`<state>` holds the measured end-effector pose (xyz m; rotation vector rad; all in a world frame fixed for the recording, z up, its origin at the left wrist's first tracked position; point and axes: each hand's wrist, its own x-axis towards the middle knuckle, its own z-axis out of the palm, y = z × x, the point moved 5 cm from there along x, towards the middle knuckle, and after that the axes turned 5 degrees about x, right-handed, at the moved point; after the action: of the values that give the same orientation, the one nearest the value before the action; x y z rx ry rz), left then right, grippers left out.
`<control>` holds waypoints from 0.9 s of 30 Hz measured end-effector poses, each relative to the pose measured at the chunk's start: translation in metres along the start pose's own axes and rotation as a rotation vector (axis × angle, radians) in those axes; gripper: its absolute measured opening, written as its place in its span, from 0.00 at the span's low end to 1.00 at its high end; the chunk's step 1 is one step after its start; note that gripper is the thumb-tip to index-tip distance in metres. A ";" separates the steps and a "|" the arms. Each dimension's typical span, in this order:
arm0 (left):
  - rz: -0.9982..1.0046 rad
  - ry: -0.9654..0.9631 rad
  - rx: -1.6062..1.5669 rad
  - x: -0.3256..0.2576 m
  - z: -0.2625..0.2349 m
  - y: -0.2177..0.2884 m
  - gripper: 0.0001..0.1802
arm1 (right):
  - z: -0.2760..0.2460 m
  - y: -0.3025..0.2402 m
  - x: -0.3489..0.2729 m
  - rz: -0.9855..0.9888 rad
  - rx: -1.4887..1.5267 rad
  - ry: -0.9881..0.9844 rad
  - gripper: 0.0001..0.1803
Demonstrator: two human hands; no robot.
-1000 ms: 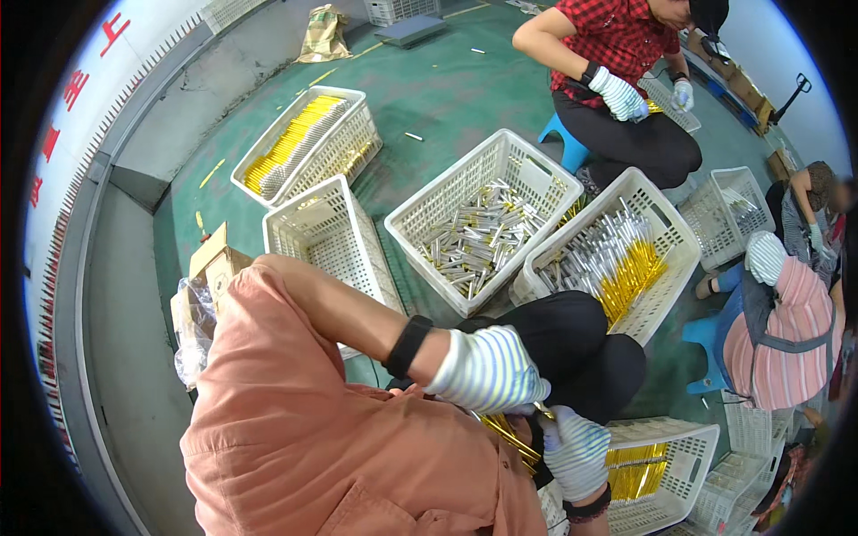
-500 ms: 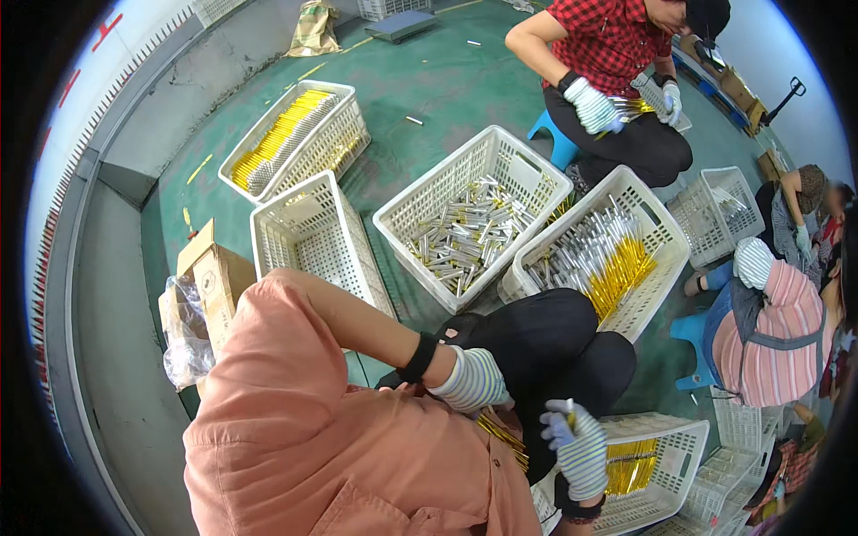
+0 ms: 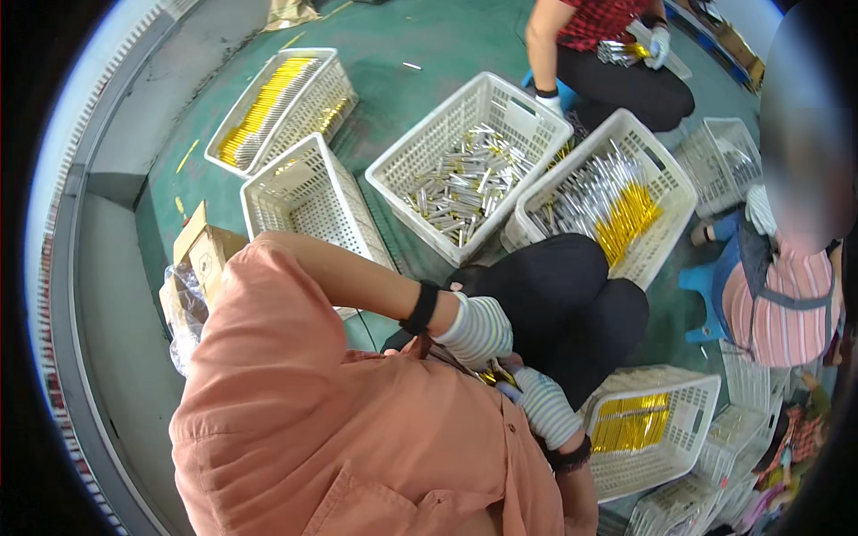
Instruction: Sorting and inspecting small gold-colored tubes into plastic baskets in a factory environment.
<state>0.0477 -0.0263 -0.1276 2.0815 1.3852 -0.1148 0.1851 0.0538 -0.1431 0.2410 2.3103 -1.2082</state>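
Roughly eight white baskets [image 3: 313,192], one cardboard box [image 3: 207,253].

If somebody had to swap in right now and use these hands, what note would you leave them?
Left hand: striped glove, closed around gold-coloured pieces close to the body.
Right hand: gloved, just below, touching the same pieces.
White crates ahead: short silver tubes; long silver and gold tubes. Crate of gold pieces by the right knee. Empty crate to the left.
How much is done or left cannot be told.
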 end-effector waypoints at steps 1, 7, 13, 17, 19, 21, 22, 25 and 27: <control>-0.025 0.023 -0.038 -0.003 0.002 -0.003 0.17 | 0.001 0.001 0.004 -0.036 -0.006 0.036 0.21; -0.026 0.232 -0.329 -0.025 -0.007 -0.006 0.18 | -0.019 -0.011 -0.015 -0.071 0.082 0.333 0.16; 0.043 0.496 0.093 -0.018 -0.043 0.004 0.15 | -0.055 -0.042 -0.032 -0.127 0.013 0.512 0.11; 0.195 0.645 0.337 -0.014 -0.076 0.008 0.12 | -0.058 -0.026 -0.032 -0.016 0.155 0.510 0.13; 0.142 0.700 0.249 -0.023 -0.079 -0.002 0.12 | -0.056 -0.017 -0.039 -0.001 0.144 0.538 0.12; 0.132 0.653 0.260 -0.021 -0.068 0.001 0.12 | -0.056 -0.022 -0.043 -0.004 0.090 0.540 0.12; 0.152 0.603 0.272 -0.017 -0.066 0.005 0.11 | -0.055 -0.020 -0.042 0.022 0.108 0.544 0.12; 0.146 0.542 0.164 -0.027 -0.080 0.012 0.10 | -0.055 -0.026 -0.043 -0.048 0.086 0.520 0.12; 0.039 0.460 -0.106 -0.041 -0.085 0.017 0.14 | -0.062 -0.035 -0.050 -0.310 -0.358 0.554 0.13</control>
<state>0.0222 -0.0170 -0.0355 2.1243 1.5685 0.4713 0.1921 0.0873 -0.0629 0.0942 3.0911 -0.9120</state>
